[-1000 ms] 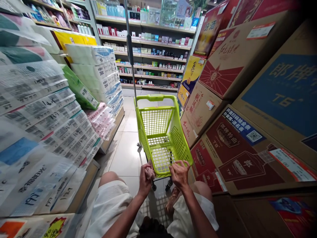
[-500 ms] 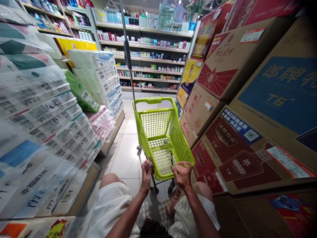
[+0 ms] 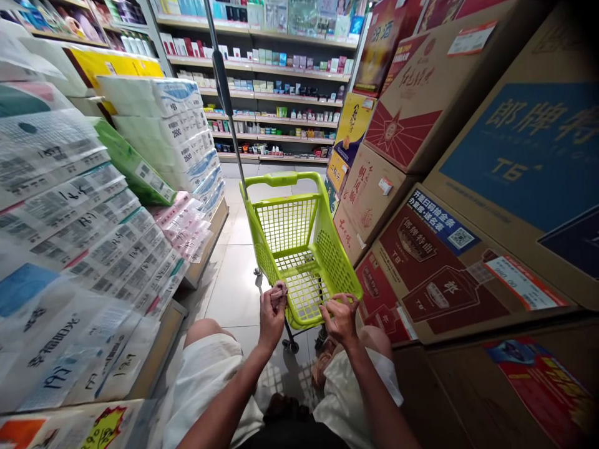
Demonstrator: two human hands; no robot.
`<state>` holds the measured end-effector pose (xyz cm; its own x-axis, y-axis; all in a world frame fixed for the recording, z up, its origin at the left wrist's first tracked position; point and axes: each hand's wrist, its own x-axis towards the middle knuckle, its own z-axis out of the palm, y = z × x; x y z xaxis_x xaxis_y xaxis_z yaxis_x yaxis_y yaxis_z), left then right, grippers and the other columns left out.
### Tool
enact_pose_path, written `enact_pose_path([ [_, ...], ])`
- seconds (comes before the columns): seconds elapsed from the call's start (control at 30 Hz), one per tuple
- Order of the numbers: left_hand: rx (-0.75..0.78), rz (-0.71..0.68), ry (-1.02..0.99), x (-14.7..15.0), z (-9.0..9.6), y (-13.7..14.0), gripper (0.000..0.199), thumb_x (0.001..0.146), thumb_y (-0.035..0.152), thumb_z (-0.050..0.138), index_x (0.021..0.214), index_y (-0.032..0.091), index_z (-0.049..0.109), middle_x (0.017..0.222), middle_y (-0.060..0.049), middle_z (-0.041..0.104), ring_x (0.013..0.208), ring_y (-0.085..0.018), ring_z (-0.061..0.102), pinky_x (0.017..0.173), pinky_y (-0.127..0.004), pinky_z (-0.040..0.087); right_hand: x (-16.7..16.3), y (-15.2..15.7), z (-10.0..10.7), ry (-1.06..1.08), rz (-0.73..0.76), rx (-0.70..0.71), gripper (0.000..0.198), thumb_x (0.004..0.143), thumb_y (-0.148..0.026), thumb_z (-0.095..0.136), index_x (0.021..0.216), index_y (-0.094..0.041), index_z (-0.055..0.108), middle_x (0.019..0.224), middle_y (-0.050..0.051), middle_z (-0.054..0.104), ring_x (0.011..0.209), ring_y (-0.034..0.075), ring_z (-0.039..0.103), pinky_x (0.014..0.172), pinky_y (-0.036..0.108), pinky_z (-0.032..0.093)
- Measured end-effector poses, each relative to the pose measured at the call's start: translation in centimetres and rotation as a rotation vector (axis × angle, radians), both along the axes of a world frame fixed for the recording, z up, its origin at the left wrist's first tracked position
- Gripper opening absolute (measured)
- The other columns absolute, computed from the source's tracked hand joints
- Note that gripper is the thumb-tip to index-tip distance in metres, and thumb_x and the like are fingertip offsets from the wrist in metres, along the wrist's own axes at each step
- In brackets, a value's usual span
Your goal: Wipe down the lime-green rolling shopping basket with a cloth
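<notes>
A lime-green shopping cart [image 3: 333, 257] with a mesh basket stands in front of my knees, with nothing lying in its basket. My left hand [image 3: 271, 319] is closed on a crumpled pinkish-brown cloth [image 3: 279, 292], close by the basket's near left corner. Whether the cloth touches the rim there I cannot tell. At the near right corner, my right hand [image 3: 341, 319] has its fingers curled over the basket's rim. A long grey pole [image 3: 226, 93] with a dark grip rises from the cart's far left corner.
Stacked tissue packs [image 3: 107, 231] line the left side on a low wooden platform [image 3: 213, 240]. Printed cartons [image 3: 430, 274] rise close on the right. Shelves of small boxes and bottles [image 3: 262, 90] close off the far end. Pale floor tiles [image 3: 229, 287] show left of the cart.
My view has shifted slightly, so the cart and shelves sit higher and further left. My left hand still holds the cloth near the corner; my right hand stays on the rim.
</notes>
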<state>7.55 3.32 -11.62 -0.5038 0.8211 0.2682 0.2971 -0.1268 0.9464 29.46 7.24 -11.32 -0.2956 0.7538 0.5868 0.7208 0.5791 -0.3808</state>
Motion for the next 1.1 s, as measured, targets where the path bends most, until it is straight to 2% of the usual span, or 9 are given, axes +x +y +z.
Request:
enact_pose_path([
  [0.23,-0.023,-0.061,0.120,2.1,-0.8,-4.3,0.023,0.095,0.044,0.066,0.108,0.025,0.070,0.103,-0.006,0.058,0.093,-0.020,0.068,0.083,-0.034,0.061,0.0,0.0,-0.4,0.080,-0.009,-0.005,0.041,0.101,-0.034,0.054,0.063,-0.021,0.048,0.061,-0.003,0.058,0.091,0.020,0.062,0.106,0.043,0.026],
  [0.3,-0.026,-0.034,0.177,1.0,0.0,-2.7,0.024,0.094,0.040,0.066,0.113,0.026,0.072,0.102,-0.006,0.057,0.093,-0.020,0.066,0.085,-0.036,0.060,0.1,0.1,-0.5,0.070,-0.005,-0.004,0.041,0.101,-0.035,0.054,0.063,-0.021,0.048,0.061,-0.002,0.058,0.091,0.020,0.062,0.106,0.043,0.026],
  [0.47,-0.120,0.114,0.232,-3.5,4.1,5.5,0.024,0.090,0.031,0.069,0.113,0.023,0.074,0.095,-0.005,0.051,0.080,-0.018,0.060,0.081,-0.036,0.059,-0.2,0.1,0.1,-0.005,-0.021,0.012,0.039,0.100,-0.032,0.056,0.063,-0.021,0.049,0.063,-0.001,0.062,0.090,0.021,0.062,0.105,0.042,0.026],
  [0.53,-0.105,0.115,0.282,-3.9,4.9,6.3,0.024,0.090,0.030,0.067,0.112,0.023,0.074,0.097,-0.006,0.051,0.083,-0.019,0.060,0.081,-0.035,0.059,-0.5,0.0,0.3,-0.014,-0.013,0.004,0.038,0.099,-0.032,0.056,0.063,-0.022,0.049,0.064,-0.001,0.062,0.090,0.020,0.062,0.105,0.042,0.027],
  [0.67,-0.013,-0.054,0.484,-1.5,3.9,0.9,0.022,0.094,0.028,0.059,0.108,0.027,0.076,0.102,-0.009,0.056,0.093,-0.024,0.060,0.079,-0.034,0.058,-0.9,-0.3,0.1,0.046,-0.021,-0.019,0.036,0.099,-0.033,0.057,0.064,-0.023,0.051,0.065,-0.001,0.061,0.092,0.021,0.061,0.107,0.043,0.027],
  [0.8,-0.031,-0.315,0.817,0.9,3.9,-3.7,0.041,0.089,0.015,0.057,0.122,0.033,0.075,0.115,-0.014,0.063,0.104,-0.029,0.059,0.083,-0.039,0.056,-0.3,-0.3,-0.2,0.046,-0.023,-0.020,0.036,0.098,-0.033,0.057,0.065,-0.022,0.051,0.064,-0.001,0.060,0.093,0.021,0.061,0.106,0.043,0.026],
  [0.87,-0.140,-0.338,0.901,0.8,5.5,-2.4,0.035,0.090,0.015,0.055,0.115,0.031,0.076,0.111,-0.014,0.063,0.100,-0.028,0.058,0.078,-0.037,0.054,0.0,-0.2,-0.2,0.015,-0.012,-0.015,0.037,0.099,-0.034,0.056,0.065,-0.022,0.050,0.063,-0.002,0.059,0.093,0.021,0.061,0.105,0.042,0.026],
  [1.0,-0.388,-0.158,0.899,-0.9,9.8,4.3,0.023,0.094,0.018,0.051,0.094,0.024,0.072,0.105,-0.012,0.059,0.094,-0.027,0.055,0.070,-0.035,0.051,0.1,-0.2,0.4,-0.017,0.000,-0.010,0.036,0.100,-0.033,0.055,0.066,-0.022,0.050,0.064,-0.002,0.060,0.093,0.020,0.062,0.106,0.042,0.026],
  [1.1,-0.448,-0.091,0.909,-0.6,11.0,6.1,0.020,0.093,0.015,0.051,0.088,0.021,0.070,0.105,-0.012,0.057,0.096,-0.028,0.053,0.071,-0.036,0.050,-0.3,-0.2,0.7,-0.016,0.004,0.004,0.036,0.100,-0.033,0.055,0.066,-0.022,0.050,0.066,-0.002,0.061,0.091,0.019,0.061,0.105,0.041,0.026],
])
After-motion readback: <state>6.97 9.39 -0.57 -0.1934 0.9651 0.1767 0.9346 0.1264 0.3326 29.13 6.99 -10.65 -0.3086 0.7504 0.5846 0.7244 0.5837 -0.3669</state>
